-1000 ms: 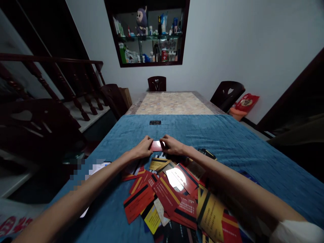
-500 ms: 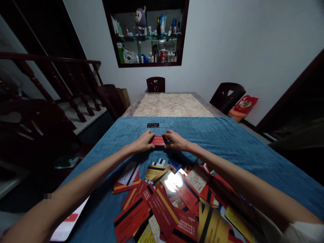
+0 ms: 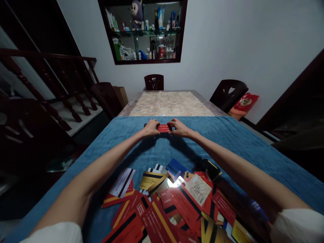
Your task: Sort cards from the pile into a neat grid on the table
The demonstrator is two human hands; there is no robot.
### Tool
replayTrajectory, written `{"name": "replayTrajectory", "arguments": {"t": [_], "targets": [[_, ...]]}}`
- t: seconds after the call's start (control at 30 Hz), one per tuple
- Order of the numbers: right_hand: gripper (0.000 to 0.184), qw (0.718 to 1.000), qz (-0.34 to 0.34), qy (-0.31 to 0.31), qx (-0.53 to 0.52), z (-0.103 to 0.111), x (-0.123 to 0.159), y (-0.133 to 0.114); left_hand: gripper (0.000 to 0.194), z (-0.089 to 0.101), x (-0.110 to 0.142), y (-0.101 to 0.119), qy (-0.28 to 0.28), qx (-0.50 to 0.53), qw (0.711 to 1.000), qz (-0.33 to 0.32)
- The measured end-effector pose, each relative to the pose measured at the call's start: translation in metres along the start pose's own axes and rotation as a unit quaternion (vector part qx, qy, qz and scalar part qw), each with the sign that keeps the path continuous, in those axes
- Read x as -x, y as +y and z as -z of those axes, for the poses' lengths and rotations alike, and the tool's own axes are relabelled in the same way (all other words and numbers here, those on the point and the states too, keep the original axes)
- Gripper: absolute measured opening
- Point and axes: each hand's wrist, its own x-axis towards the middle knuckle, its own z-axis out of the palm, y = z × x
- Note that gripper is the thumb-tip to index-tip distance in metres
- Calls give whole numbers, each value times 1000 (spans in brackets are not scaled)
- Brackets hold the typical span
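Observation:
A red card (image 3: 164,128) with pale print is held by its two ends between my hands, over the far part of the blue cloth (image 3: 121,135). My left hand (image 3: 152,128) pinches its left end, and my right hand (image 3: 179,128) pinches its right end. A dark card (image 3: 145,125) on the cloth is mostly hidden behind my left hand. Nearer to me, under my forearms, spreads a loose pile of cards: red cards (image 3: 182,204), a gold card (image 3: 152,180), a white card (image 3: 123,182) and a blue card (image 3: 176,167).
Beyond the cloth the patterned tabletop (image 3: 172,103) continues toward a chair (image 3: 154,82). Further chairs stand at the left (image 3: 107,99) and right (image 3: 227,94). A red bag (image 3: 245,103) sits beyond the right side. A recessed shelf (image 3: 146,62) holds bottles and a purple plush toy (image 3: 136,15).
Both hands have moved away from me over the cloth, carrying the red card from the pile's far edge toward the dark card, which my left hand now mostly covers.

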Motion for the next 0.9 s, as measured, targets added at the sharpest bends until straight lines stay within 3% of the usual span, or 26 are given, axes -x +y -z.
{"name": "replayTrajectory", "arguments": {"t": [0.5,0.9], "targets": [[42,998,-45,-3,40,-15,-37,32,48,-30,-47,-33,0,2,999,39],[41,997,-72,-14,25,-21,-46,42,50,-31,-62,-39,-8,10,998,62]]}}
